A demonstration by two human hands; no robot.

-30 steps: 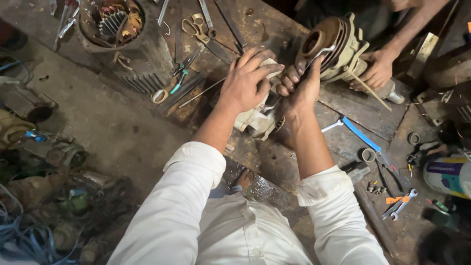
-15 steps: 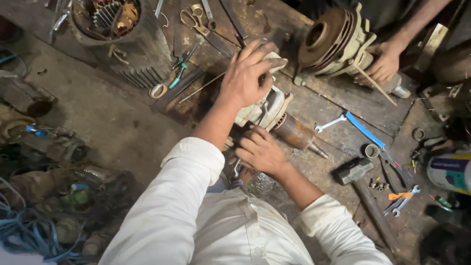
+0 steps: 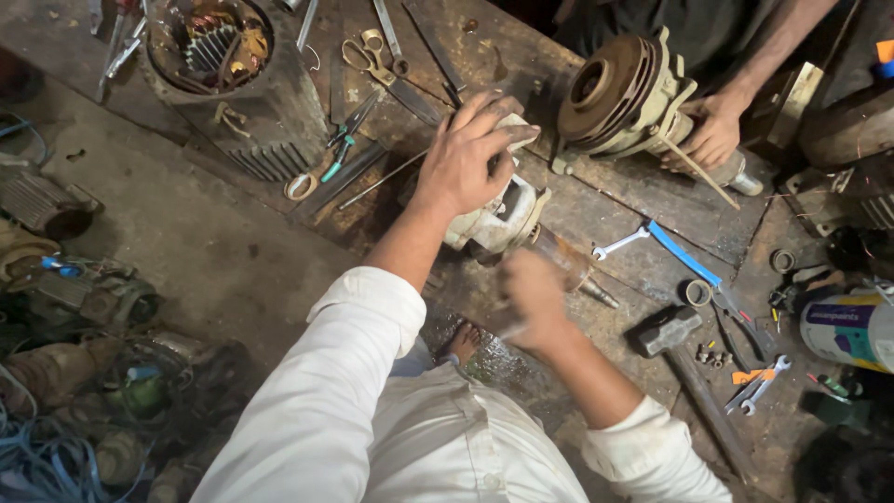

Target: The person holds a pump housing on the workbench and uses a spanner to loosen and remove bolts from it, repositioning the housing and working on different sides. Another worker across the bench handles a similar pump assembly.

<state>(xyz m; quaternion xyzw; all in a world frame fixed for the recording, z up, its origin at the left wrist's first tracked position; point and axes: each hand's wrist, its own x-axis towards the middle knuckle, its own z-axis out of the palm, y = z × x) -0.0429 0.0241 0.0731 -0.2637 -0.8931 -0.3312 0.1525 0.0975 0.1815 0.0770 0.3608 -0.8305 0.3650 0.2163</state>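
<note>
A dirty cream motor end housing (image 3: 503, 216) with a rusty shaft (image 3: 570, 268) lies on a grimy wooden workbench (image 3: 615, 210). My left hand (image 3: 466, 154) presses down on top of the housing, fingers spread over it. My right hand (image 3: 533, 296) hovers blurred just below the shaft, close to it; whether it touches or holds anything I cannot tell. Across the bench, another person's hand (image 3: 712, 130) steadies a second rusty motor part (image 3: 619, 93) with a thin stick against it.
A finned motor casing (image 3: 219, 74) stands at the back left, with scissors (image 3: 377, 61) and pliers (image 3: 345, 140) beside it. A blue-handled wrench (image 3: 666, 244), hammer head (image 3: 669, 328), spanners (image 3: 759, 382) and a paint can (image 3: 849, 328) lie on the right. Scrap parts clutter the floor at left.
My right hand let go of the housing top and dropped down to below the shaft, toward my body. My left hand stayed on the housing, whose shaft is now uncovered.
</note>
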